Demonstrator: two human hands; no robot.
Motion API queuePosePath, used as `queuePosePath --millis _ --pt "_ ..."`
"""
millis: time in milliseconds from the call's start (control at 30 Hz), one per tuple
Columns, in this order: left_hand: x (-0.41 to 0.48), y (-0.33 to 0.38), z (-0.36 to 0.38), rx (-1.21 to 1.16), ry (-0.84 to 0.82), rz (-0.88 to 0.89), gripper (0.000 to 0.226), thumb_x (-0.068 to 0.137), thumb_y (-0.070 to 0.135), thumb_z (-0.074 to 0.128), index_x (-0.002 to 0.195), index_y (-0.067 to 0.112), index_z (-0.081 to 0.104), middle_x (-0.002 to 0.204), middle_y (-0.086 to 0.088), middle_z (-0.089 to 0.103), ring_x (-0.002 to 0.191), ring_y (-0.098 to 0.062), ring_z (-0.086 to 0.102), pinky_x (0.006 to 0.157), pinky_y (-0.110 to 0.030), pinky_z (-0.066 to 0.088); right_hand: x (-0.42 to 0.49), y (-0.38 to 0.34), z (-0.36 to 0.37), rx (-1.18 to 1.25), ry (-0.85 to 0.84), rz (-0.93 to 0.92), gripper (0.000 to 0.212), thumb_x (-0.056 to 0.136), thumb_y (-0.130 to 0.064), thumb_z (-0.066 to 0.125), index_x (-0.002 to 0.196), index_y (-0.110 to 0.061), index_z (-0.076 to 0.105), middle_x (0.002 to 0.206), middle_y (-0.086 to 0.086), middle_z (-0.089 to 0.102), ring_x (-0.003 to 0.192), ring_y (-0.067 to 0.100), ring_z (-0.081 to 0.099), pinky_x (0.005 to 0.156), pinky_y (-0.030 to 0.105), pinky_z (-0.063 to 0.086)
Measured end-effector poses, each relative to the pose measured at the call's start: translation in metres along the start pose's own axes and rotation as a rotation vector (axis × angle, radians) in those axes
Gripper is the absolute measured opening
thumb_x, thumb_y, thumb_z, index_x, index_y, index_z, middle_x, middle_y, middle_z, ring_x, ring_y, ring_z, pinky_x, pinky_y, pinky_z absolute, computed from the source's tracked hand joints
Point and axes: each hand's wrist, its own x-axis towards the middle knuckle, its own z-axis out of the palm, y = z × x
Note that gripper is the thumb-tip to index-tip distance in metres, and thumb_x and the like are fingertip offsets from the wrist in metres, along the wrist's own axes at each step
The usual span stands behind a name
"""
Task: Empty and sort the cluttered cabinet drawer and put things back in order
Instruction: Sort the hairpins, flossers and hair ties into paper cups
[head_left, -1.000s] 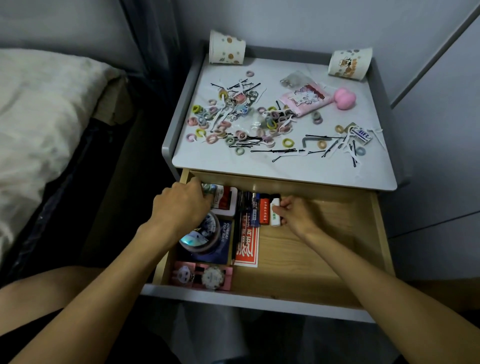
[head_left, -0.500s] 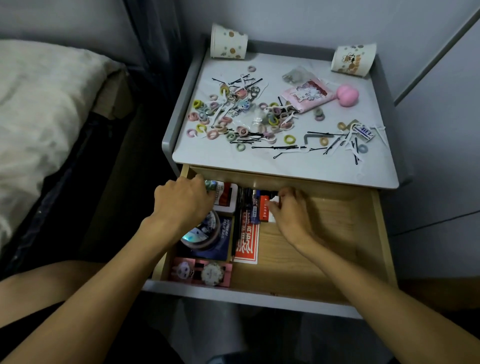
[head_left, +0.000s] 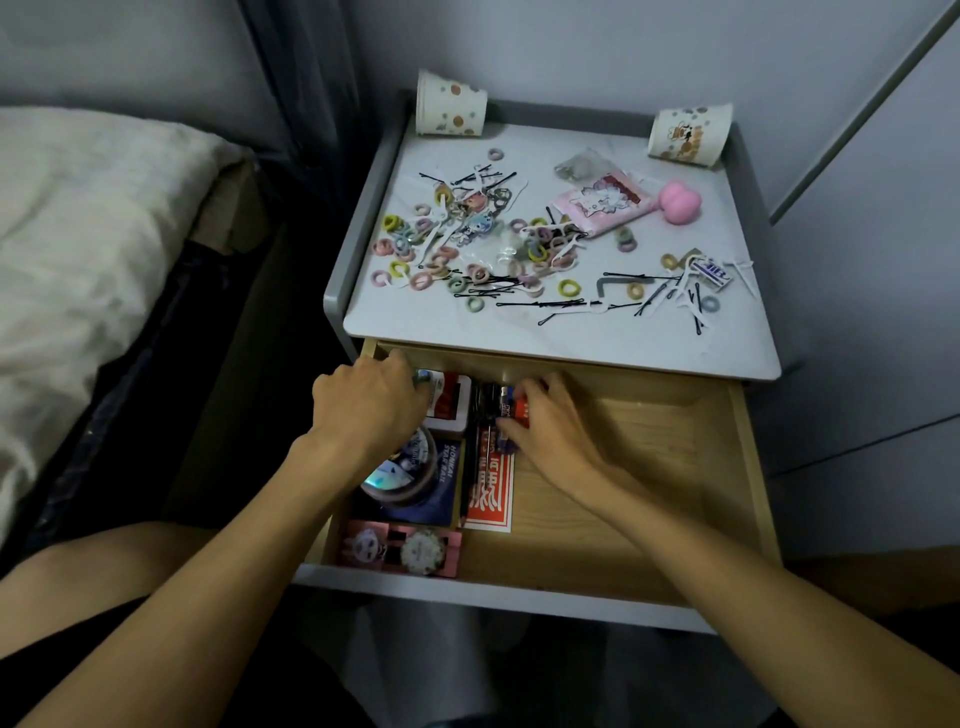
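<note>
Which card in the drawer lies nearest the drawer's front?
The pink card with the rabbit picture, lying crosswise along the drawer front. The blue card and the red-and-white card sit behind it, farther in.

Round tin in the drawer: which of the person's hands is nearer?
Left. The left hand sits just behind the round tin, its wrist over it; the right hand is off to its right, beyond the red card.

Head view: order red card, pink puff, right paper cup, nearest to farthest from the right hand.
1. Red card, in drawer, beside right hand.
2. Pink puff, tabletop back right.
3. Right paper cup, back right corner.
</note>
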Motion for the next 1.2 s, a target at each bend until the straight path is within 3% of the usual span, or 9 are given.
queuePosePath --millis 133,233,400,533,767,833,933,1033,1200 --pt "-0.004 0.008 -0.006 -0.178 0.091 0.100 0.031 0.098 0.046 0.049 0.111 0.020 0.061 0.109 -0.007 0.068 0.099 -0.033 0.063 0.074 -0.036 0.045 -0.015 -0.007 -0.060 0.001 0.070 -0.188 0.009 0.093 -0.023 0.065 0.100 -0.020 0.070 0.095 -0.009 0.067 0.087 0.008 0.064 0.076 0.025 0.053" --pt "-0.003 0.025 -0.023 -0.382 0.103 0.205 0.021 0.096 0.042 0.056 0.106 0.026 0.066 0.098 0.004 0.073 0.094 -0.021 0.067 0.080 -0.041 0.054 -0.009 0.002 -0.117 0.011 0.205 -0.222 0.009 0.091 -0.020 0.068 0.098 -0.019 0.073 0.087 -0.010 0.069 0.078 0.007 0.064 0.074 0.024 0.051" --pt "0.024 0.054 -0.044 -0.455 0.181 0.300 0.013 0.095 0.033 0.059 0.103 0.026 0.068 0.095 0.007 0.071 0.087 -0.015 0.065 0.077 -0.038 0.054 0.048 0.035 -0.167 -0.166 0.251 -0.180 0.014 0.090 -0.021 0.066 0.103 -0.017 0.070 0.100 0.003 0.069 0.093 0.024 0.063 0.079 0.041 0.052" --pt "0.065 0.059 -0.045 -0.487 0.213 0.247 0.014 0.096 0.024 0.061 0.106 0.019 0.068 0.101 0.003 0.072 0.090 -0.016 0.066 0.078 -0.037 0.055 0.085 0.034 -0.169 -0.325 0.097 -0.244 0.015 0.091 -0.026 0.066 0.104 -0.018 0.065 0.109 0.005 0.061 0.099 0.027 0.060 0.078 0.041 0.051" --pt "0.126 0.037 -0.047 -0.485 0.278 0.053 0.024 0.095 0.017 0.058 0.118 0.011 0.063 0.112 0.000 0.066 0.090 -0.020 0.063 0.066 -0.030 0.051 0.103 0.032 -0.173 -0.393 -0.003 -0.306 0.007 0.094 -0.021 0.061 0.093 -0.015 0.059 0.102 0.003 0.059 0.082 0.020 0.054 0.064 0.032 0.039" --pt "0.146 0.038 -0.051 -0.437 0.279 0.023 0.024 0.095 0.015 0.059 0.118 0.007 0.062 0.115 -0.007 0.067 0.095 -0.026 0.062 0.072 -0.031 0.047 0.104 0.029 -0.174 -0.528 -0.007 -0.352 0.004 0.096 -0.014 0.057 0.099 -0.011 0.058 0.105 0.006 0.059 0.084 0.024 0.055 0.062 0.034 0.038" --pt "0.168 0.039 -0.055 -0.317 0.202 0.010 0.021 0.096 0.021 0.061 0.113 0.008 0.065 0.112 -0.014 0.068 0.092 -0.028 0.060 0.073 -0.032 0.042 0.104 0.026 -0.179 -0.577 0.020 -0.370 0.016 0.095 -0.002 0.049 0.109 -0.007 0.053 0.108 0.011 0.057 0.092 0.030 0.058 0.066 0.037 0.042" --pt "0.176 0.039 -0.053 -0.238 0.166 0.053 0.009 0.092 0.016 0.063 0.100 0.013 0.067 0.102 -0.014 0.069 0.086 -0.029 0.060 0.071 -0.032 0.042 0.113 0.021 -0.183 -0.328 0.031 -0.330 0.026 0.096 0.000 0.043 0.120 -0.007 0.050 0.109 0.015 0.057 0.088 0.031 0.056 0.073 0.040 0.046" --pt "0.180 0.028 -0.049 -0.333 0.144 0.095 0.010 0.089 0.007 0.067 0.090 0.017 0.065 0.097 -0.008 0.070 0.090 -0.025 0.065 0.075 -0.031 0.050 0.147 0.011 -0.175 -0.261 0.025 -0.354 0.062 0.086 0.013 0.041 0.136 -0.025 0.041 0.124 0.006 0.051 0.099 0.028 0.054 0.070 0.041 0.050"
